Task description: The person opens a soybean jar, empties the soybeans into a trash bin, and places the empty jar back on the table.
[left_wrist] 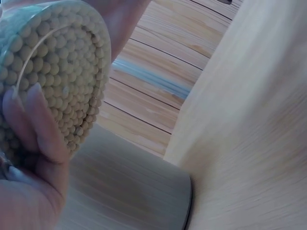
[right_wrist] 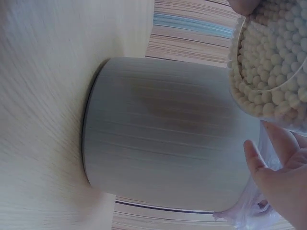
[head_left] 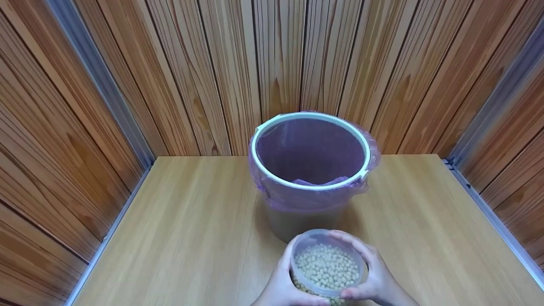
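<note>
A round clear plastic tub [head_left: 309, 240], uncovered, holds many small beige balls [head_left: 327, 265]. Both hands grip it near the front of the table. My left hand [head_left: 280, 282] curls round the tub's left and near side; in the left wrist view its fingertips [left_wrist: 38, 103] press on the ball-filled underside. On the right, my right hand [head_left: 378, 274] has its thumb at the near rim and its fingers along the far rim. From both wrist views the tub is raised off the table and tilted, with its base showing.
Just beyond the tub stands a light grey bin [head_left: 304, 221] with a pale rim ring [head_left: 254, 155] over a translucent purple bag [head_left: 312, 200]. The wooden table [head_left: 191, 221] is bounded by wood-panelled walls [head_left: 225, 76] at the back and both sides.
</note>
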The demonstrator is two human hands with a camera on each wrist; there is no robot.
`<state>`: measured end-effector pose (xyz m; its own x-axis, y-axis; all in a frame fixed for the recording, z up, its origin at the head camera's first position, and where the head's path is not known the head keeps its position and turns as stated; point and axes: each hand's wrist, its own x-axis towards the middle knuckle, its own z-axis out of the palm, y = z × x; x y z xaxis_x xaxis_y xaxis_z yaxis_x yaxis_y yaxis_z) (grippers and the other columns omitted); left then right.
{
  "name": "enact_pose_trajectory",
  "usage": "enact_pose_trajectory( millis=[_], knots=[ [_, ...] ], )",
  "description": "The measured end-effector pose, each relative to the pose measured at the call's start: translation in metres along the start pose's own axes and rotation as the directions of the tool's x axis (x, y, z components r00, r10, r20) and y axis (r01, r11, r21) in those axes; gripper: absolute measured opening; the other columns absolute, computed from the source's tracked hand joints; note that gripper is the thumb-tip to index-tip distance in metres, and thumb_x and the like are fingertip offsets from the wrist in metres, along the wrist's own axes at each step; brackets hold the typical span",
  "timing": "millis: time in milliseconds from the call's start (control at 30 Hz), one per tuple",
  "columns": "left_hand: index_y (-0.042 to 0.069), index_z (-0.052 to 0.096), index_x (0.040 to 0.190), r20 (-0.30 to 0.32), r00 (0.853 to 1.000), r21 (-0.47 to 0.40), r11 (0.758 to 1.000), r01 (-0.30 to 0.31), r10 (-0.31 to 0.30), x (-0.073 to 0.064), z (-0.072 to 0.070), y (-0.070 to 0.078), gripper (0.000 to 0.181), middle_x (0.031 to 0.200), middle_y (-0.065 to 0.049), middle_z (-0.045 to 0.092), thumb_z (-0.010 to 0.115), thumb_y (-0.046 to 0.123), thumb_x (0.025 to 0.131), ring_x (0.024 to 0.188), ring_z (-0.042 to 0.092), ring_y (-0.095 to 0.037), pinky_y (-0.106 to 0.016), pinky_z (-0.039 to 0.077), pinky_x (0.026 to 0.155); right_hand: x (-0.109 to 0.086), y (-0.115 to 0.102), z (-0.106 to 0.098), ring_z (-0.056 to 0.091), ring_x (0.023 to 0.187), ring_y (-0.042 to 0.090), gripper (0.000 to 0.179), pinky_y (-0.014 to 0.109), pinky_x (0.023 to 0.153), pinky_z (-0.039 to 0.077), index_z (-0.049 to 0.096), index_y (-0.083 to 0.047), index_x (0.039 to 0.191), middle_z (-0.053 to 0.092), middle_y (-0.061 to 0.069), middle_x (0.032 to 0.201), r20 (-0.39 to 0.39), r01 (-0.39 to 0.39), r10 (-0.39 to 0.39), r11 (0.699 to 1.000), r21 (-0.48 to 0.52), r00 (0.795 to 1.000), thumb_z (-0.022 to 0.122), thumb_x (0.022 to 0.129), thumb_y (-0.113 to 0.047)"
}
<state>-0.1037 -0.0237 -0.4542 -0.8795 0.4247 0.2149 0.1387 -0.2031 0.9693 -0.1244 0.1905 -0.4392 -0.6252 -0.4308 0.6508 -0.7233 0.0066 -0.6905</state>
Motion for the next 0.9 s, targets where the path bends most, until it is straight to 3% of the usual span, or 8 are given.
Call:
enact_pose_trajectory(
  millis=[200,467,733,900],
  knots=[
    [0.030,0.027,0.142,-0.012,0.997,0.005,0.998,0.070,-0.070,-0.0057,-0.0039,0.0031,0.106,0.138,-0.003,0.039,0.088,0.012,0.057,0.123,0.040,-0.023,-0.030,0.033,0.101,0.0037,0.0029,0.0025,0.050,0.119,0.030,0.088,0.030,0.098,0.041,0.037,0.016,0.130,0.048,0.027,0.130,0.040,0.036,-0.039,0.996,0.087,0.998,0.077,0.070,-0.034],
    [0.028,0.029,0.141,0.031,0.998,-0.041,0.997,0.064,-0.063,-0.0004,-0.0023,0.0068,0.105,0.137,-0.004,0.041,0.088,0.012,0.056,0.122,0.041,-0.023,-0.029,0.034,0.101,0.0056,-0.0015,-0.0019,0.046,0.122,0.030,0.087,0.029,0.100,0.039,0.038,0.017,0.129,0.048,0.028,0.130,0.046,0.047,-0.053,0.992,0.118,0.998,0.077,0.070,-0.034],
    [0.027,0.031,0.140,0.063,0.997,-0.018,0.999,0.042,-0.041,0.0011,-0.0040,0.0076,0.104,0.136,-0.004,0.043,0.088,0.009,0.055,0.122,0.042,-0.023,-0.027,0.034,0.102,0.0066,-0.0046,-0.0031,0.045,0.124,0.029,0.086,0.029,0.100,0.038,0.040,0.015,0.128,0.046,0.027,0.131,0.061,0.050,-0.058,0.990,0.130,0.996,0.077,0.070,-0.036],
    [0.021,0.031,0.141,0.106,0.994,-0.094,0.995,0.022,-0.012,0.0031,-0.0039,0.0074,0.103,0.138,-0.008,0.041,0.088,0.009,0.056,0.123,0.041,-0.026,-0.029,0.036,0.102,0.0068,-0.0044,-0.0037,0.045,0.123,0.030,0.083,0.032,0.099,0.040,0.041,0.014,0.128,0.044,0.028,0.133,0.079,0.036,-0.049,0.986,0.162,0.996,0.076,0.071,-0.035]
  ],
)
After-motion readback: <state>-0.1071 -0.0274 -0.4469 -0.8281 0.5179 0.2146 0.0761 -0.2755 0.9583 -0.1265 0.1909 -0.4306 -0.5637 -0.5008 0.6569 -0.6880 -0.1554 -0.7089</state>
